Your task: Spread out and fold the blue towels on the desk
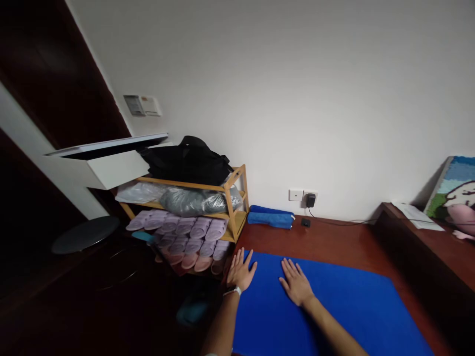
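A blue cloth [334, 301] lies spread flat on the reddish-brown wooden surface [334, 238]. My left hand [241, 271] rests at the cloth's far left corner, fingers spread, partly over its left edge; a watch is on that wrist. Flat on the cloth near its far edge, to the right, is my right hand [296, 283], its fingers stretched out. Neither hand grips anything. Beyond the cloth, against the wall, lie folded blue cloths [270, 219].
A wooden rack [232, 212] on the left carries a black bag [187, 160], a white box [115, 168], plastic-wrapped items and several slippers [200, 227]. A black plug [310, 200] with a cable sits at the wall. A raised ledge [451, 252] bounds the right side.
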